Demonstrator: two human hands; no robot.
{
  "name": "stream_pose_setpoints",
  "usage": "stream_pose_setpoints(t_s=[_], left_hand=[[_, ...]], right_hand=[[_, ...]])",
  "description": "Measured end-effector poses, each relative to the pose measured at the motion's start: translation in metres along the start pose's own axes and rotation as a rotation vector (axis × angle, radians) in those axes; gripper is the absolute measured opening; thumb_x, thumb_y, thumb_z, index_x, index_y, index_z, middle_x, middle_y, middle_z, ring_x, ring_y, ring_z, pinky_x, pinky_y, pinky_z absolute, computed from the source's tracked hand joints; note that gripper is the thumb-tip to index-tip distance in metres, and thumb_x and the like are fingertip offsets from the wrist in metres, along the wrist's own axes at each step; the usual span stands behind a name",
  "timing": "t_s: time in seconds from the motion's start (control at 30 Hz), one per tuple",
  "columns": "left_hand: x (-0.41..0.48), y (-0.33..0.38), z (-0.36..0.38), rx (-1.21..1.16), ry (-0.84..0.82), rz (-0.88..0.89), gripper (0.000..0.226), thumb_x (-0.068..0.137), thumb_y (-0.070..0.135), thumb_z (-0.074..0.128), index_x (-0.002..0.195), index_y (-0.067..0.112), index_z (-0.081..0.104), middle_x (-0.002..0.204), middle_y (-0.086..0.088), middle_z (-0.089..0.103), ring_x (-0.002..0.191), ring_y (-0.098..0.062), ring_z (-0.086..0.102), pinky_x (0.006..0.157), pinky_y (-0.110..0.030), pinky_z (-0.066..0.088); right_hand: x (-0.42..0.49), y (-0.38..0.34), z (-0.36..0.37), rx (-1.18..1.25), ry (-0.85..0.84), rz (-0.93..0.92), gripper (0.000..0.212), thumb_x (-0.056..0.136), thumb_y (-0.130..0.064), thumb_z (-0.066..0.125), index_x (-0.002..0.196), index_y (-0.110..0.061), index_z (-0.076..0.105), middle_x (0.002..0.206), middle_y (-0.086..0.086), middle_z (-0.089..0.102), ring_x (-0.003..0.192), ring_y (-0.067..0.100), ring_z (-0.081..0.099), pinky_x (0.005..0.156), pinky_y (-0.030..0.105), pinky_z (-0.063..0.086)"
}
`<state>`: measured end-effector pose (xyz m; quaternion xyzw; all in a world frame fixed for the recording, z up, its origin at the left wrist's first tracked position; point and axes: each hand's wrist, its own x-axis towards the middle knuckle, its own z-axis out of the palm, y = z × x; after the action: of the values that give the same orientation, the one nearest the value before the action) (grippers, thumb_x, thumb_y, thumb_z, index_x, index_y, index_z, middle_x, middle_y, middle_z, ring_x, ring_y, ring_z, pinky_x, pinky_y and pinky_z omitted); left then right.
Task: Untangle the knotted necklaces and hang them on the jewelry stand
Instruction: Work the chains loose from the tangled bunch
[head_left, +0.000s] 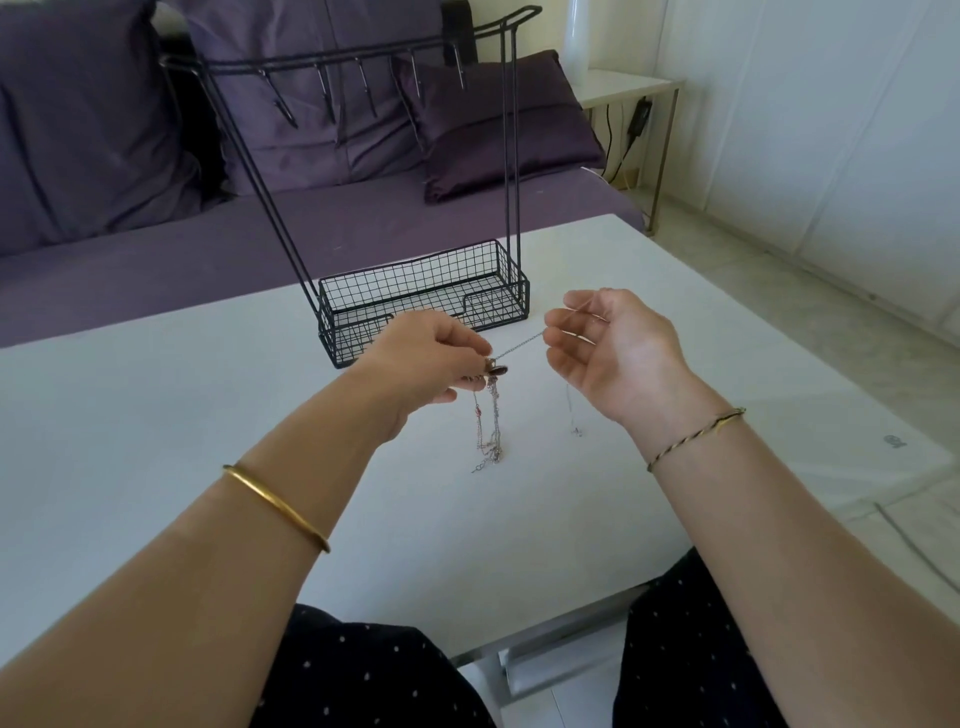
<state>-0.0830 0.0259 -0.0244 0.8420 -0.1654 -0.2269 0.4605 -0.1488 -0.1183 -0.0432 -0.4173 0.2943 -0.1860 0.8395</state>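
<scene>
Black stand (426, 301), purple cushions (498, 135), white table (208, 395), gold bangle (278, 506), silvery necklaces (491, 415) (perhaps red-beaded)

Soft, even daylight fills the scene. It is strongest on the right, where the wall (831, 130) and floor (779, 291) wash out to near white with little detail. The table (208, 415) reads as a flat, matt bluish grey, and the shade on it is faint and soft-edged. The palm of the right hand (613, 353) is brightly lit, while the left hand (421, 358) and the near side of its forearm are darker. The purple cushions (78, 130) at upper left are the dimmest area. The wide lens bends straight lines: the stand (506, 156) leans with its posts splayed, the table edges slant, and the forearms loom large at the bottom. The whole picture is slightly soft, so the thin necklaces (491, 415) barely resolve into links.
</scene>
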Motion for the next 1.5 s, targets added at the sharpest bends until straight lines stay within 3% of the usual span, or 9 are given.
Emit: stream_pose_setpoints(t_s=[0.13, 0.3, 0.5, 0.6, 0.73, 0.83, 0.97, 1.27, 1.5], left_hand=[[-0.001, 0.002, 0.003, 0.078, 0.013, 0.036, 0.01, 0.087, 0.004, 0.063, 0.084, 0.013, 0.065, 0.079, -0.002, 0.072, 0.072, -0.006, 0.068, 0.079, -0.031, 0.054], [-0.001, 0.002, 0.007, 0.031, -0.042, -0.015, 0.007, 0.089, 0.009, 0.061, 0.083, 0.012, 0.063, 0.077, -0.005, 0.072, 0.068, -0.007, 0.069, 0.084, -0.033, 0.055], [0.001, 0.003, 0.007, -0.11, -0.069, -0.117, 0.01, 0.093, 0.01, 0.056, 0.085, 0.01, 0.062, 0.07, -0.002, 0.072, 0.067, -0.008, 0.07, 0.075, -0.029, 0.054], [0.0, 0.004, 0.007, -0.153, -0.055, -0.156, 0.007, 0.094, 0.008, 0.054, 0.09, 0.008, 0.06, 0.07, -0.003, 0.072, 0.068, -0.011, 0.069, 0.073, -0.029, 0.053], [0.0, 0.004, 0.007, -0.185, -0.022, -0.2, 0.012, 0.095, 0.007, 0.052, 0.086, 0.01, 0.059, 0.08, -0.006, 0.069, 0.075, -0.014, 0.068, 0.077, -0.033, 0.053], [0.0, 0.005, 0.008, -0.248, -0.011, -0.22, 0.017, 0.093, 0.005, 0.053, 0.078, 0.01, 0.059, 0.077, -0.005, 0.065, 0.07, -0.015, 0.065, 0.076, -0.033, 0.054], [-0.002, 0.007, 0.009, -0.307, -0.011, -0.233, 0.017, 0.092, 0.005, 0.054, 0.077, 0.009, 0.059, 0.076, -0.005, 0.064, 0.063, -0.014, 0.063, 0.074, -0.033, 0.053], [-0.004, 0.008, 0.007, -0.264, -0.056, -0.227, 0.015, 0.094, 0.009, 0.057, 0.08, 0.013, 0.059, 0.075, 0.0, 0.062, 0.068, -0.012, 0.058, 0.081, -0.034, 0.051], [-0.002, 0.005, 0.005, -0.246, -0.077, -0.218, 0.013, 0.093, 0.008, 0.06, 0.082, 0.015, 0.061, 0.078, 0.001, 0.062, 0.07, -0.011, 0.059, 0.081, -0.033, 0.051]], right_hand=[[0.001, -0.001, 0.002, -0.02, 0.036, -0.084, 0.024, 0.092, -0.008, 0.036, 0.078, -0.009, 0.055, 0.051, 0.004, 0.059, 0.041, 0.015, 0.054, 0.045, 0.02, 0.049], [0.004, -0.002, 0.0, -0.147, -0.028, -0.029, 0.022, 0.095, -0.005, 0.04, 0.084, -0.005, 0.058, 0.075, 0.013, 0.065, 0.06, 0.021, 0.063, 0.058, 0.027, 0.057], [0.01, 0.015, -0.001, -0.705, -0.117, -0.145, 0.032, 0.094, 0.0, 0.041, 0.125, -0.005, 0.048, 0.108, 0.01, 0.052, 0.075, 0.022, 0.066, 0.076, 0.039, 0.058], [0.004, 0.017, -0.001, -0.846, -0.146, -0.265, 0.028, 0.091, 0.001, 0.043, 0.117, -0.007, 0.05, 0.103, 0.005, 0.053, 0.08, 0.021, 0.065, 0.08, 0.041, 0.057], [-0.007, 0.014, 0.002, -0.891, -0.301, -0.395, 0.014, 0.082, -0.002, 0.058, 0.084, -0.015, 0.062, 0.087, 0.004, 0.066, 0.077, 0.015, 0.065, 0.072, 0.03, 0.054], [-0.012, 0.02, 0.004, -1.026, -0.346, -0.518, 0.014, 0.075, -0.015, 0.074, 0.08, -0.014, 0.061, 0.077, -0.003, 0.064, 0.069, 0.009, 0.058, 0.061, 0.019, 0.046], [-0.01, 0.029, 0.008, -1.144, -0.242, -0.701, 0.019, 0.075, -0.02, 0.075, 0.078, -0.012, 0.057, 0.075, -0.001, 0.061, 0.072, 0.016, 0.057, 0.065, 0.034, 0.048], [-0.005, 0.016, -0.001, -1.15, -0.324, -0.666, 0.009, 0.081, -0.013, 0.07, 0.077, -0.013, 0.062, 0.069, -0.006, 0.059, 0.06, 0.004, 0.05, 0.054, 0.013, 0.039], [-0.002, 0.013, -0.004, -1.127, -0.335, -0.64, 0.004, 0.083, -0.01, 0.066, 0.08, -0.011, 0.068, 0.068, -0.004, 0.061, 0.06, 0.006, 0.053, 0.054, 0.012, 0.039]])
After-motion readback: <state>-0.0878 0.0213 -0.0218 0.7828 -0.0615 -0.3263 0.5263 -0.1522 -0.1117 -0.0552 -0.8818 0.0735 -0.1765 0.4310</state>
